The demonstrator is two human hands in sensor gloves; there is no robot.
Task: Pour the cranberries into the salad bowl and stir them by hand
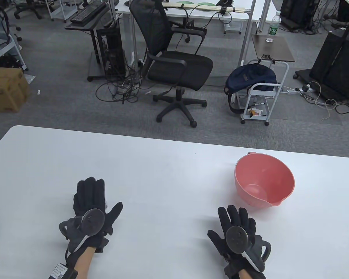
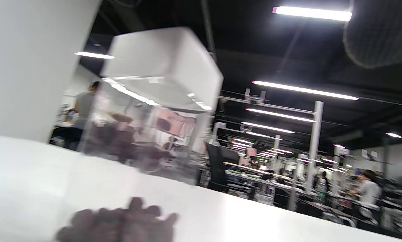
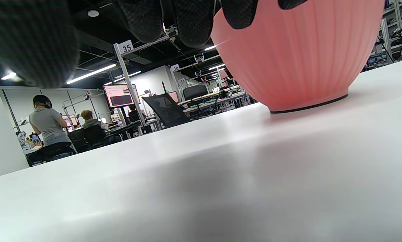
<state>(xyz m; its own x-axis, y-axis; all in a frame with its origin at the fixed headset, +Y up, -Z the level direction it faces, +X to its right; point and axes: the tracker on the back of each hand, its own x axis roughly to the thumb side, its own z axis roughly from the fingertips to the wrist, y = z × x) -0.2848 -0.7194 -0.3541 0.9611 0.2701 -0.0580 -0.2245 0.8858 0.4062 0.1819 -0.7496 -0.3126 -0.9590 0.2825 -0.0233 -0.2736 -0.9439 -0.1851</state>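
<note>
Starting at the left, our left hand (image 1: pixel 90 209) lies flat on the white tabletop (image 1: pixel 163 180), fingers straight and released, grasping nothing. In the left wrist view, badly blurred, a clear container with a white lid (image 2: pixel 160 67) stands just ahead of that hand, with dark lumps low inside it that we take for the cranberries (image 2: pixel 120 222); the table view does not show it at all, so we cannot place it more exactly. Moving right, our right hand (image 1: pixel 235 229) also rests released, fingers straight, just beside the near wall of the pink salad bowl (image 1: pixel 264 181), which stands upright with nothing in it and its pouring lip toward us. The step in hand, as we judge it, is to take up the container. We should wrap the left hand round its body rather than the lid, check the lid comes free, and let the right hand steady the bowl's rim before we tip anything.
</note>
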